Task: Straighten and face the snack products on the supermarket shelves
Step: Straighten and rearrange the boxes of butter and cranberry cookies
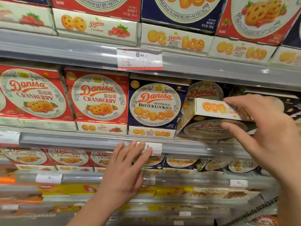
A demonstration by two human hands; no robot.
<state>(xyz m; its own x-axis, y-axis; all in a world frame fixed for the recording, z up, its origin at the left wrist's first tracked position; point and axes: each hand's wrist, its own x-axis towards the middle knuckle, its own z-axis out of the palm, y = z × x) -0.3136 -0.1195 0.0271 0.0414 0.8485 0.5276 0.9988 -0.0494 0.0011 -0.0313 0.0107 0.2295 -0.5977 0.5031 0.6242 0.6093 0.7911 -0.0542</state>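
Note:
My right hand (263,131) grips a tilted Danisa butter cookie box (210,118) at the right end of the middle shelf, fingers on its top side and thumb on its face. The box leans forward with its round label facing down and out. Behind it stands another butter cookie box (205,92). To the left stand an upright blue butter cookie box (156,103) and two red cranberry boxes (99,98). My left hand (128,165) is spread with straight fingers, its fingertips touching the middle shelf's front rail (73,141).
A price tag (140,58) reading 8.90 hangs on the upper rail. The upper shelf carries more cookie boxes (177,38). Lower shelves hold rows of cranberry and butter cookie boxes (68,158) and yellow packs (65,190). Dark packages (290,105) sit at far right.

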